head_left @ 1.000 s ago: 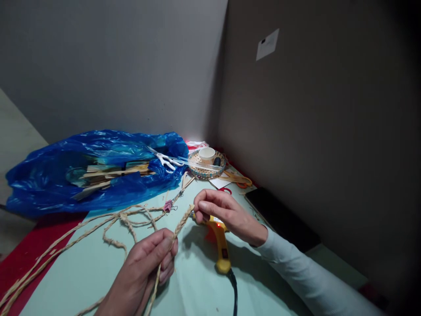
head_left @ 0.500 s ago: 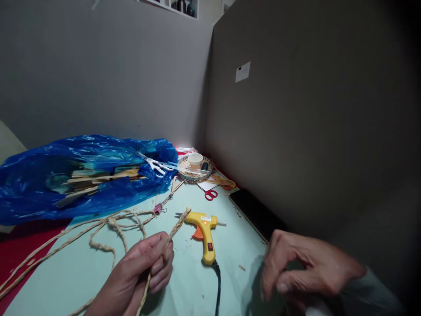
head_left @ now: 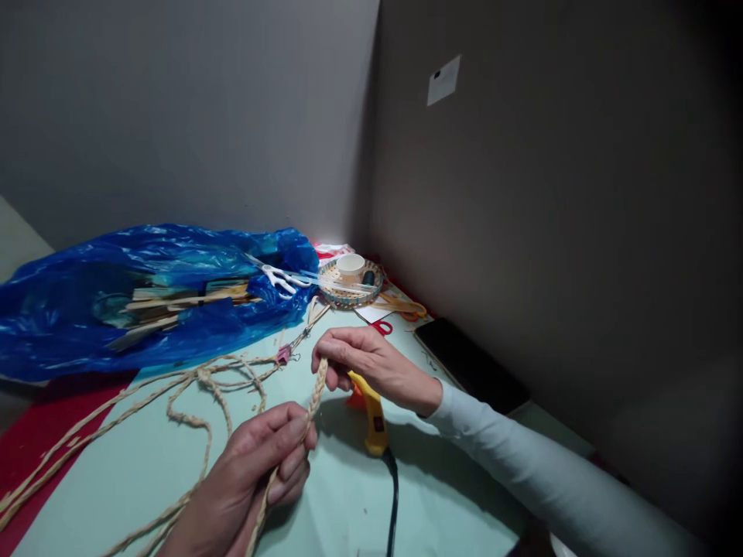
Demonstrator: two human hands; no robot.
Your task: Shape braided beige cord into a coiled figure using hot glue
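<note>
A straw-coloured braided cord is stretched between my two hands. My left hand is closed round it below, and the cord's tail runs down out of the palm. At the cord's upper end, my right hand pinches the tip between thumb and fingers. Under and behind my right hand lies a yellow glue gun; its handle and black cable show, while its nozzle is hidden. More braided cord winds in loose loops over the table on the left, and a pink clip sits on strands behind my hands.
A blue plastic bag with flat wooden strips spreads over the far left, white scissors on its edge. A woven basket holding a white cup stands by the corner. Red-handled scissors and a black flat object lie right.
My right hand has come in from the right and taken hold of the cord's upper end, covering part of the glue gun. The left hand keeps its grip. The view has shifted slightly.
</note>
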